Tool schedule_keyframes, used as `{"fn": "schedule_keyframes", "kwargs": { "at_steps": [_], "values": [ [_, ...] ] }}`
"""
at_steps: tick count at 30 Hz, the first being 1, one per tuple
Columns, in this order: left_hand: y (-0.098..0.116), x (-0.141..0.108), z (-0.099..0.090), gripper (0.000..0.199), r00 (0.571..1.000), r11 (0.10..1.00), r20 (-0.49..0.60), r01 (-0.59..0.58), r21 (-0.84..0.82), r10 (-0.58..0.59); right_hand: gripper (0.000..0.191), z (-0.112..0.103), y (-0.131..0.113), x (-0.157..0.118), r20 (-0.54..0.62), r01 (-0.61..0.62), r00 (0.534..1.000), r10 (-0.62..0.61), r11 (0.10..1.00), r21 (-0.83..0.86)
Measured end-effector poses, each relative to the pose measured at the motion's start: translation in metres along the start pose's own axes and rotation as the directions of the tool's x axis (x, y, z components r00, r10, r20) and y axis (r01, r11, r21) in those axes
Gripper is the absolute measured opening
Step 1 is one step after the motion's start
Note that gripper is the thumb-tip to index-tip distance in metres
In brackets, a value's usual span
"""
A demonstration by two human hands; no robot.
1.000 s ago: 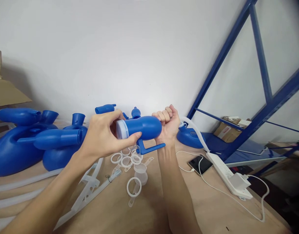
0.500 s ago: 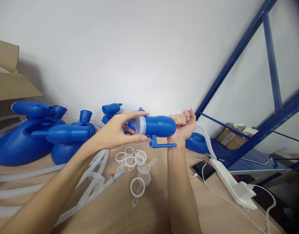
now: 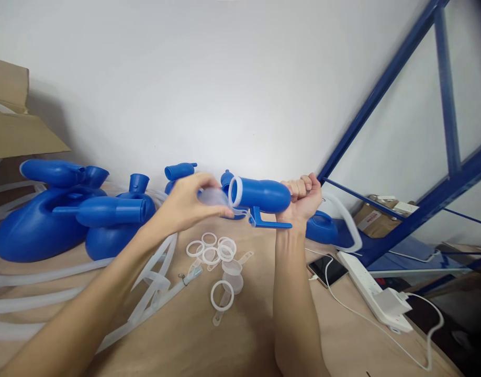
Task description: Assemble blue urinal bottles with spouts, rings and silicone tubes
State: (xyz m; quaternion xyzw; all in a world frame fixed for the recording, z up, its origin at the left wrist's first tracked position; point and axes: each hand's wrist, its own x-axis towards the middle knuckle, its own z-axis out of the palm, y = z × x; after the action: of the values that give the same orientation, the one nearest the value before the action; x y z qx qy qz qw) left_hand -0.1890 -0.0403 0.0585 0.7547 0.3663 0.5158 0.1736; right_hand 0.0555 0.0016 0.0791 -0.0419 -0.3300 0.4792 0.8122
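My right hand [image 3: 302, 198] is closed around the narrow end of a blue bottle-shaped plastic piece [image 3: 264, 195], held sideways above the table. Its mouth, fitted with a white ring [image 3: 235, 191], faces left. Underneath, a blue L-shaped handle [image 3: 269, 224] sticks out. Between the thumb and fingers of my left hand [image 3: 191, 203] is a translucent cap [image 3: 214, 198], blurred, just off the mouth. A clear strap [image 3: 242, 212] runs from the cap towards the handle. Below lie several loose white rings [image 3: 222, 296] and clear caps [image 3: 233, 268] with straps.
Blue jugs [image 3: 24, 230] and similar blue pieces [image 3: 110, 211] stand at the left, with translucent tubes [image 3: 47, 275] before them. A phone [image 3: 327, 269], a power strip [image 3: 366, 287] and cables lie right. A blue metal frame [image 3: 381, 94] rises behind; a cardboard box [image 3: 8, 84] is far left.
The cap has come off the mouth of the blue piece, and my left hand has drawn it slightly left. The blue piece and my right hand have shifted a little right.
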Motion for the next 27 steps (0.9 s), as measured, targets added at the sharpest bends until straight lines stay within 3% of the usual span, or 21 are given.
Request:
{"fn": "schedule_keyframes", "kwargs": {
  "at_steps": [2,4,7,10,13,18,21,24,26,27],
  "values": [
    [-0.001,0.002,0.005,0.049,0.991,0.999,0.128,-0.045,0.003,0.044,0.053,0.001,-0.008,-0.001,0.015,0.028,1.0,-0.027,0.999,-0.037],
    [0.0,0.002,0.008,0.055,0.982,0.999,0.184,-0.046,0.008,0.044,0.053,0.003,-0.014,-0.003,0.046,0.081,0.996,-0.077,0.994,-0.076],
    [0.007,0.0,0.011,0.042,0.982,0.999,0.19,-0.024,0.032,0.018,0.053,0.006,-0.019,-0.007,0.066,0.146,0.988,-0.139,0.982,-0.117],
    [0.017,-0.005,0.015,0.029,0.985,1.0,0.171,-0.003,0.023,-0.001,0.053,0.006,-0.018,-0.007,0.011,0.181,0.983,-0.181,0.974,-0.133],
    [0.024,-0.009,0.024,0.03,0.986,0.986,0.13,0.12,-0.119,-0.105,0.051,0.005,-0.015,-0.005,-0.039,0.222,0.973,-0.227,0.969,-0.104],
    [0.025,-0.012,0.042,0.033,0.925,0.788,0.278,0.368,-0.494,-0.258,0.05,0.009,-0.011,-0.008,-0.022,0.218,0.975,-0.22,0.974,-0.062],
    [0.022,-0.013,0.047,0.029,0.905,0.714,0.3,0.423,-0.558,-0.301,0.05,0.012,-0.007,-0.011,0.009,0.213,0.977,-0.213,0.973,-0.09],
    [0.02,-0.013,0.045,0.026,0.938,0.837,0.154,0.347,-0.423,-0.311,0.048,0.013,-0.003,-0.013,0.055,0.259,0.965,-0.255,0.96,-0.102],
    [0.02,-0.013,0.043,0.023,0.967,0.933,-0.008,0.242,-0.266,-0.253,0.047,0.012,-0.004,-0.012,0.075,0.291,0.956,-0.284,0.951,-0.107],
    [0.02,-0.013,0.042,0.023,0.975,0.957,-0.038,0.208,-0.2,-0.22,0.047,0.01,-0.005,-0.011,0.079,0.293,0.955,-0.286,0.95,-0.111]
  ]
}}
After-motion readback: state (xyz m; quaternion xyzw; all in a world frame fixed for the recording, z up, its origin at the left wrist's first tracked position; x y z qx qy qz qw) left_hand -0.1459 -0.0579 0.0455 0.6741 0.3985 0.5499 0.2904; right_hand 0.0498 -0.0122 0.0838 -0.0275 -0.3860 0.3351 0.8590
